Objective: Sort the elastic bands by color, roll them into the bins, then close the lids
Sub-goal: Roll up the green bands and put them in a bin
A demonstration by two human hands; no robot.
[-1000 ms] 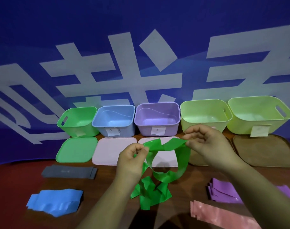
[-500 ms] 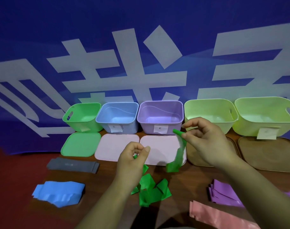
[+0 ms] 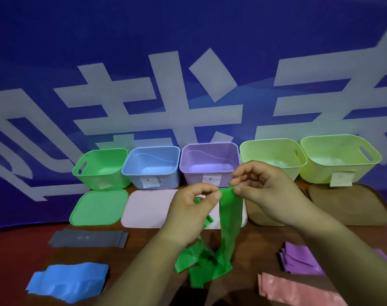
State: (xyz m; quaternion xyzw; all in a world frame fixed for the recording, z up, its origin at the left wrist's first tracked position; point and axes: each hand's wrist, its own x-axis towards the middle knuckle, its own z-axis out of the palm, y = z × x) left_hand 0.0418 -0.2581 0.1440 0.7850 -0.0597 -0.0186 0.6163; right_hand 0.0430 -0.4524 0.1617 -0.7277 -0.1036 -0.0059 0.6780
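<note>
A long green elastic band hangs from both hands down to a crumpled heap on the table. My left hand and my right hand pinch its top end between them, thumbs close together, in front of the purple bin. The green bin stands at the far left of the bin row with its green lid lying flat before it. Grey, blue, purple and pink bands lie on the table.
A blue bin and two yellow-green bins complete the row at the back. Two pale pink lids and two brown lids lie in front. A blue banner wall rises behind.
My hands have come together at the band's top end. The band hung from the right hand alone half a second ago; now both hands pinch it.
</note>
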